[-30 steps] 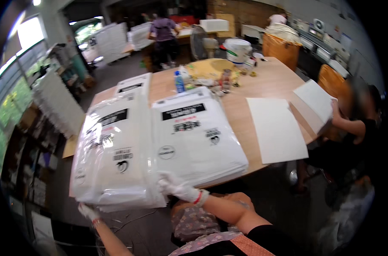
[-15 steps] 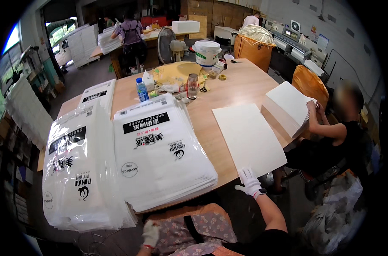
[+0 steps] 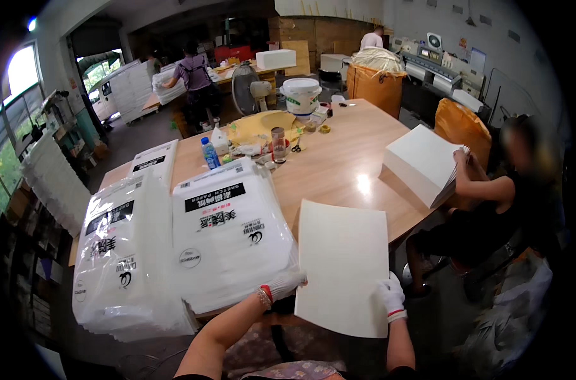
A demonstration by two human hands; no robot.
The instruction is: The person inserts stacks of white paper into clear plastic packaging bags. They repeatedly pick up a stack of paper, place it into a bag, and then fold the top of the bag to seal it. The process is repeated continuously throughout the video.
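A stack of blank white drawing paper (image 3: 343, 266) is held up at the near edge of the table, its lower end out over my lap. My left hand (image 3: 286, 285), in a white glove with a red cuff, grips its left edge; the fingertips go out of sight at the paper. On the opposite edge my right hand (image 3: 391, 296), gloved likewise, is closed with its fingers partly hidden. Close by my left hand lies a pile of printed clear plastic sleeves (image 3: 227, 240), with a second sleeve pile (image 3: 110, 253) further left.
At the right, a seated co-worker handles another paper stack (image 3: 424, 161). Further back on the wooden table (image 3: 338, 164) are a blue-capped bottle (image 3: 210, 154), a clear glass (image 3: 278, 145), scissors (image 3: 296, 148), tape rolls and a white bucket (image 3: 300, 96). A fan (image 3: 245, 90) stands beyond.
The paper stack has been lifted off the table and drawn toward me. My left hand has come up from my lap to its left edge; my right hand has moved to its right edge.
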